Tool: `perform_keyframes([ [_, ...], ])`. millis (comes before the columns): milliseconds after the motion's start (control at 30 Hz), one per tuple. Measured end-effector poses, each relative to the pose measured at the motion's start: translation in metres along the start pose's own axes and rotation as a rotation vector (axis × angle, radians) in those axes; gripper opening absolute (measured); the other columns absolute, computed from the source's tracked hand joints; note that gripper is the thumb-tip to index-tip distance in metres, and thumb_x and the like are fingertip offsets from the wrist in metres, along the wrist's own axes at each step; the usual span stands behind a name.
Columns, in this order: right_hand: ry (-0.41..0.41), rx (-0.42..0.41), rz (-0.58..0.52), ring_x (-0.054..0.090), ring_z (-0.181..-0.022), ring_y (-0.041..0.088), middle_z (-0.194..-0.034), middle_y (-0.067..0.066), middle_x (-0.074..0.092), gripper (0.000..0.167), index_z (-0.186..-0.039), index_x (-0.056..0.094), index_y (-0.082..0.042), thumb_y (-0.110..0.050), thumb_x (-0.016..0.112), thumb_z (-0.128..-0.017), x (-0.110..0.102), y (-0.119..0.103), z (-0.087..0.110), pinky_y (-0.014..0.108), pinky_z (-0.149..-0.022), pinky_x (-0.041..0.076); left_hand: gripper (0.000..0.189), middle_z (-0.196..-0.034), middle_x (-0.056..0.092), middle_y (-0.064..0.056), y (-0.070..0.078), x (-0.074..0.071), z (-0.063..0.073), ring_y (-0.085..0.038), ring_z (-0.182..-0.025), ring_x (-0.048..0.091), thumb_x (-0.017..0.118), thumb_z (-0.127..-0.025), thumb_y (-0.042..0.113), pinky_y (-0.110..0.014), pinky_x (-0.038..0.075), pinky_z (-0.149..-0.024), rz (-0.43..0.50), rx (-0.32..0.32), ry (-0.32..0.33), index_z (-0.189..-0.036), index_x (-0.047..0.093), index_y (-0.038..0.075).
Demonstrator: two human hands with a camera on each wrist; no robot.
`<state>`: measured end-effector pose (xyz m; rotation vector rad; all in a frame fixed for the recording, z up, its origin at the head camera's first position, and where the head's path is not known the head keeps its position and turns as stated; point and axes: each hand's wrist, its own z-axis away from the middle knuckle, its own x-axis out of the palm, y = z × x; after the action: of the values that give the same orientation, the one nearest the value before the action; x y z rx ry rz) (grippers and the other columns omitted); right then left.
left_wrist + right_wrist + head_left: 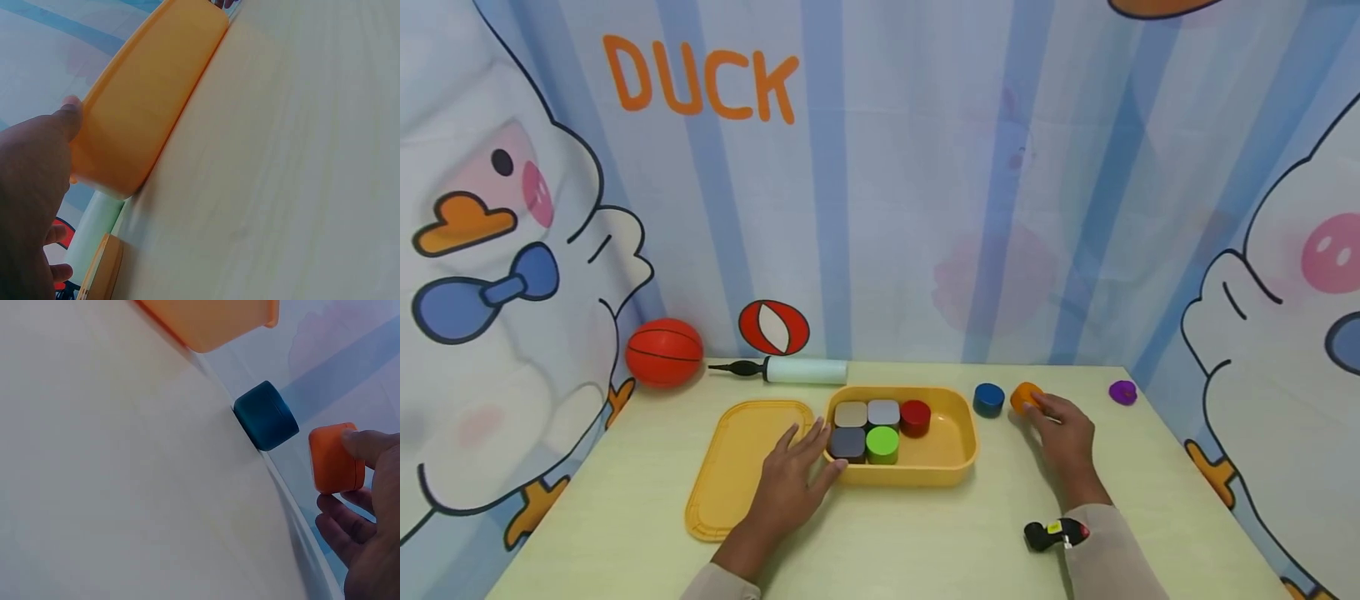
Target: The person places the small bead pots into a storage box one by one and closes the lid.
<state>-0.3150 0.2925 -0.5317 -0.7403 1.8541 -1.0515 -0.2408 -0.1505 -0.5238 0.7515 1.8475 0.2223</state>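
Head view: yellow tray on the table, long axis left-right; orange case off its right end, past the blue round case, pinched by the right hand; left hand spread at the tray's left end. Left wrist view: thumb at tray rim, two fingers clear of it; right wrist view: blue case between tray and orange case, touching neither.

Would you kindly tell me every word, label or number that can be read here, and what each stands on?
"DUCK": printed in orange on the striped backdrop.
Too small to read: any marking on the yellow label on the black device beside the right sleeve.
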Motion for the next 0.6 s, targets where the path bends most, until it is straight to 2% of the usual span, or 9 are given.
perform_keyframes([
  [100,0.066,-0.072,-0.025,0.074,-0.100,0.002,-0.136,0.024,0.075,0.035,-0.132,0.078,-0.002,-0.018,0.081,-0.101,0.000,-0.001,0.000,-0.003,-0.083,0.047,0.068,-0.167,0.052,-0.009,0.000,0.000,-0.001,-0.051,-0.160,0.041,0.070,-0.105,0.048,-0.078,0.041,-0.118,0.006,0.009,-0.001,-0.159,0.056,0.010],
  [167,0.080,-0.098,-0.045,0.066,-0.092,-0.013,-0.134,0.026,0.075,0.033,-0.130,0.078,0.000,-0.015,0.081,-0.100,-0.001,-0.002,0.000,-0.004,-0.081,0.048,0.068,-0.168,0.052,-0.009,0.000,0.001,-0.002,-0.051,-0.159,0.041,0.070,-0.105,0.049,-0.079,0.041,-0.118,0.003,0.008,-0.002,-0.159,0.056,0.010],
  [233,0.072,-0.113,-0.072,0.060,-0.089,-0.021,-0.134,0.026,0.075,0.033,-0.130,0.078,0.001,-0.014,0.081,-0.100,-0.001,-0.005,0.001,-0.002,-0.081,0.050,0.068,-0.168,0.051,-0.009,0.000,0.001,-0.002,-0.052,-0.159,0.041,0.070,-0.105,0.049,-0.079,0.041,-0.117,0.004,0.008,-0.001,-0.159,0.057,0.010],
  [400,0.026,-0.150,-0.155,0.061,-0.096,-0.022,-0.138,0.027,0.072,0.034,-0.130,0.077,0.004,-0.009,0.082,-0.099,-0.002,-0.015,0.005,0.002,-0.081,0.054,0.068,-0.167,0.053,-0.010,0.000,0.001,-0.003,-0.053,-0.158,0.042,0.070,-0.105,0.048,-0.079,0.041,-0.118,-0.001,0.017,0.012,-0.159,0.057,0.009],
  [600,-0.010,-0.269,-0.224,0.063,-0.098,-0.020,-0.134,0.034,0.071,0.031,-0.124,0.077,0.010,0.004,0.083,-0.094,0.002,-0.034,0.016,0.005,-0.080,0.057,0.067,-0.167,0.053,-0.009,-0.001,0.001,-0.002,-0.053,-0.158,0.042,0.071,-0.105,0.048,-0.079,0.041,-0.117,-0.002,0.015,0.009,-0.158,0.058,0.009],
])
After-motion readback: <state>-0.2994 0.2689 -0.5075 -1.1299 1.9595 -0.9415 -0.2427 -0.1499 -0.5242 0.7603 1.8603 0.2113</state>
